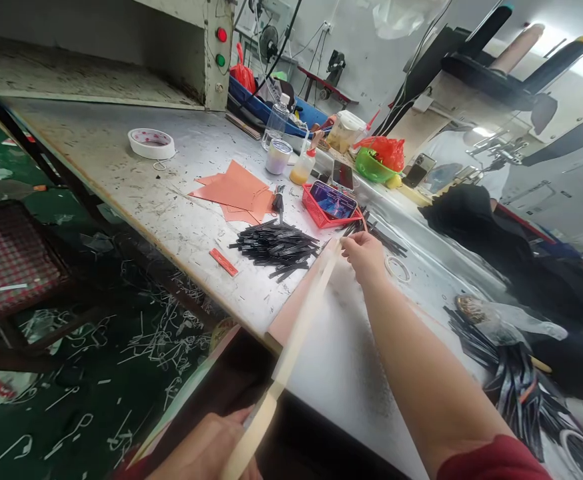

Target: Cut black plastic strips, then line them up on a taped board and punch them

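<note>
The long strip (305,317) is cream, the seat (14,257) red-checked.

Right hand (364,255) stretched forward, fingertips pinched, left hand (206,445) low, nearer

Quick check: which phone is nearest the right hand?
The lit phone propped in the red basket, just beyond the right hand. The dark-screened phone is behind that basket; the third phone is beside the green bowl.
</note>
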The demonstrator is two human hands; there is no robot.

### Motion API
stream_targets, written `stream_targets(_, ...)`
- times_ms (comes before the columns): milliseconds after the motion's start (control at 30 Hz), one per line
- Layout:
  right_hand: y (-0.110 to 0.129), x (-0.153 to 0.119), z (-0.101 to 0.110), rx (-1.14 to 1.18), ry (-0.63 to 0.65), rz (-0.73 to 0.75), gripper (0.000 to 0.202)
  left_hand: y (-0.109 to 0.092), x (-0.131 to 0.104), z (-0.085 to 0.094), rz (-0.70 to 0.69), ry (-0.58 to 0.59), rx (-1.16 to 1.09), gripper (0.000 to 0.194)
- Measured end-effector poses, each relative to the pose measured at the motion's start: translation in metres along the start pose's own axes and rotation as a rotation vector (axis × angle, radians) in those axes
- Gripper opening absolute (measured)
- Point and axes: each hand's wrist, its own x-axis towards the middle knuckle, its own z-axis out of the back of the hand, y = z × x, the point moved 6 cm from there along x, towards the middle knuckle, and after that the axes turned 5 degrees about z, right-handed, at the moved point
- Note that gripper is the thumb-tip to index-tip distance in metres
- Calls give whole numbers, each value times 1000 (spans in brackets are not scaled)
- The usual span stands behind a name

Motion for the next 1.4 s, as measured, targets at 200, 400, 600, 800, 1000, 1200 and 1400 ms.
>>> stream_targets(200, -8, -2, -4, -71, 12, -21, 11, -5, 33, 6, 120, -56, -41, 56)
stream_targets(400, -11, -2, -5, -86, 13, 11, 10, 11, 55, 23, 338, -197, -23, 46)
stream_targets(600, -11, -2, -5, -95, 5, 39, 11, -55, 36, 30, -311, -489, 635, 24)
stream_targets(800, -12, -3, -5, -107, 11, 48, 10, -84, 21, 8, -796, -269, 1154, 38)
stream_targets(1000, -11, -3, -5, -133, 4, 49, 9, -83, 28, 10, -803, -167, 1262, 50)
stream_targets(1200, -14, -1, -7, -159, 11, 71, 9, -83, 41, 10, -804, -76, 1336, 58)
stream_targets(1400, -15, 0, -7, -184, 10, 84, 8, -88, 53, 12, -804, -30, 1223, 58)
